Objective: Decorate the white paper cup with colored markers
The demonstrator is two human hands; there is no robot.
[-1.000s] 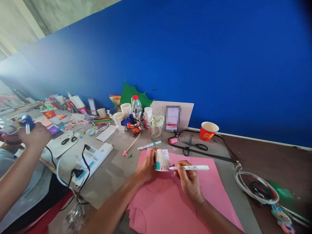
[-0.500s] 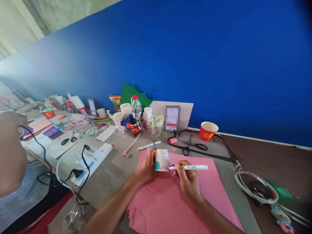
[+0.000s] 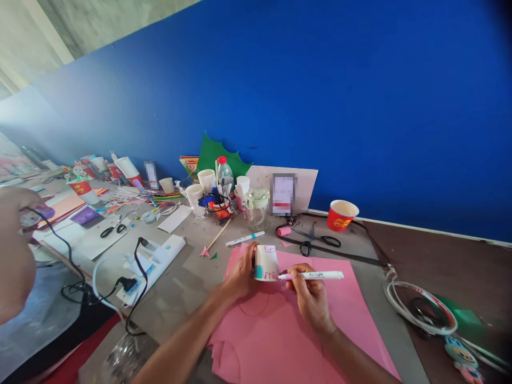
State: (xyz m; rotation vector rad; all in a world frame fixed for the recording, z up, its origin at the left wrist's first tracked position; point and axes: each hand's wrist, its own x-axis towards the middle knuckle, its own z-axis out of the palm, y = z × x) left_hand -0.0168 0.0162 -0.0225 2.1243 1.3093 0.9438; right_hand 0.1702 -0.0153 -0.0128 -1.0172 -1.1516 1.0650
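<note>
My left hand (image 3: 243, 274) is closed around the left side of a white paper cup (image 3: 267, 261), held above pink paper sheets (image 3: 280, 336). The cup carries a teal patch low on its left, a pink window-like drawing near the top and pink strokes along the bottom. In my right hand (image 3: 310, 296) is a white acrylic marker (image 3: 320, 275), gripped between thumb and fingers. Its pink tip meets the cup's lower right edge. A second marker (image 3: 245, 238), with a teal band, lies just beyond the cup.
Behind the cup stand a glass jar (image 3: 258, 208) and a plastic bottle (image 3: 224, 173). Scissors (image 3: 316, 237) lie by a black strap, near a red paper cup (image 3: 342, 215). A power strip (image 3: 154, 269) with cables is at left, beside another person's arm (image 3: 16, 256).
More pink strokes show along the cup's bottom, and the marker has shifted very slightly right. My left hand keeps its hold. The other person's arm at left has moved a little.
</note>
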